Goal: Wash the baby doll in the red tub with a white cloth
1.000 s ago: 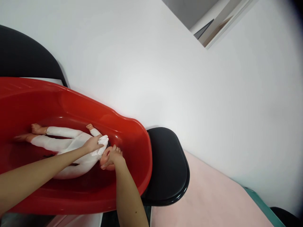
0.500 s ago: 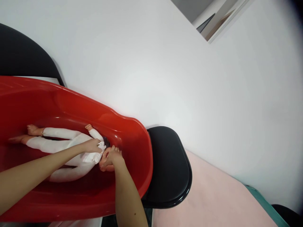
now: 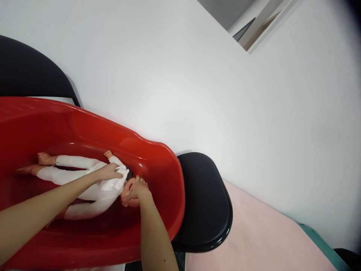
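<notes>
A baby doll (image 3: 96, 192) in a white outfit lies on its back in a red baby bathtub (image 3: 158, 150). Its bare feet point left and its head (image 3: 130, 201) lies toward the tub's right end. My left hand (image 3: 108, 172) is closed on a crumpled white cloth (image 3: 120, 177) at the doll's upper chest; I cannot tell whether this cloth is part of the outfit. Over the doll's face and the side of its head curves my right hand (image 3: 138, 189), thumb near the cheek and fingers across the top, hiding much of the face.
A black chair seat (image 3: 204, 199) juts out past the tub's right end. Another black chair back (image 3: 31, 71) stands behind the tub at left. A pink-covered surface (image 3: 254, 229) with a green edge (image 3: 321, 241) lies at lower right, along the white wall (image 3: 180, 82).
The whole view has shifted slightly, so tub, doll and chairs appear a little lower and farther right. Both hands keep their places on the cloth and the head.
</notes>
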Action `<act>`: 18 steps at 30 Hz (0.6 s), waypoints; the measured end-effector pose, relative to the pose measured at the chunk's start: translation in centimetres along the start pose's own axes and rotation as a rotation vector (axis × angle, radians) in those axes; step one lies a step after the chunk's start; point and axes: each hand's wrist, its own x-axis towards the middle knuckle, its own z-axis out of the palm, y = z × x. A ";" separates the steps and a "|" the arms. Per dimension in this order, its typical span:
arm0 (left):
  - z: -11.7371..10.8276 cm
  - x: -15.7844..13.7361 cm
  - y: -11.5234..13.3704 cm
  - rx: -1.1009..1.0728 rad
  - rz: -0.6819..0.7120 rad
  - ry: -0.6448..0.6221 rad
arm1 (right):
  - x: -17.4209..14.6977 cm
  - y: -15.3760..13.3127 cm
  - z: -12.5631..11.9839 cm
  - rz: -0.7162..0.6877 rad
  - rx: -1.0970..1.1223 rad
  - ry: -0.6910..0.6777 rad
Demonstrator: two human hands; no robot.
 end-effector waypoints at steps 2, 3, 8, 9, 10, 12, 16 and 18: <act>-0.3 0.2 0.4 0.024 -0.013 0.015 | 0.0 0.0 0.0 0.020 0.015 0.002; -0.1 0.1 0.5 0.035 -0.022 0.018 | 0.0 0.0 0.1 0.026 0.024 0.007; 2.0 -0.3 0.9 -0.054 0.025 0.005 | 0.2 0.3 0.2 0.012 0.068 0.027; 2.3 -0.3 1.1 -0.060 0.018 0.019 | 0.3 0.3 0.2 0.011 0.072 0.027; 2.3 -0.3 1.2 -0.049 0.002 0.020 | 0.4 0.3 0.3 0.013 0.075 0.025; 2.0 -0.3 1.7 -0.005 -0.015 -0.037 | 0.5 0.3 0.3 0.015 0.073 0.020; 1.1 -1.2 2.8 0.067 0.024 -0.172 | 0.6 0.3 0.2 0.021 0.050 0.026; 1.2 -2.1 3.2 0.097 0.011 -0.185 | 0.5 0.4 0.2 0.018 0.039 0.031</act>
